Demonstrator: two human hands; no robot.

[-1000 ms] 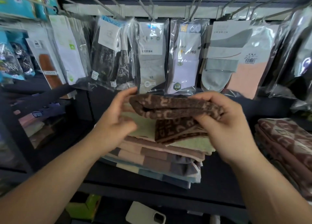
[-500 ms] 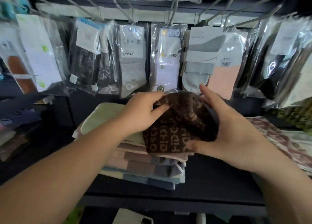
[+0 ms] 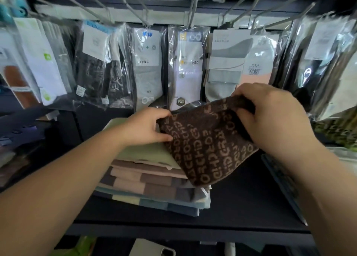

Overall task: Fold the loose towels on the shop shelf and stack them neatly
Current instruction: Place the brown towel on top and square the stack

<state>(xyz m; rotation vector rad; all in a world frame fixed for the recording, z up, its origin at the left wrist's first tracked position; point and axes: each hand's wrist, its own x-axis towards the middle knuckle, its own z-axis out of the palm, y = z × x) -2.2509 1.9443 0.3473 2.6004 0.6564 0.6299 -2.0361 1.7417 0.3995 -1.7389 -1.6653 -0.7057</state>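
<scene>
A dark brown towel (image 3: 208,143) with tan lettering hangs spread between both hands, draped over the right part of a stack of folded towels (image 3: 154,186). My left hand (image 3: 146,128) pinches its left edge. My right hand (image 3: 270,118) grips its upper right edge, fingers curled over the cloth. The stack has a pale green towel (image 3: 146,153) on top, with brown, pink, grey and blue striped towels beneath. It sits on a black shelf (image 3: 241,213).
Packaged socks (image 3: 185,68) hang on metal hooks right behind the stack. More patterned cloth (image 3: 282,180) lies at the shelf's right end. A phone case (image 3: 152,249) shows on the lower level below the shelf edge.
The brown towel went from a bunched bundle to spread out wide. My right hand moved up and right to its top edge; my left hand shifted to the left edge.
</scene>
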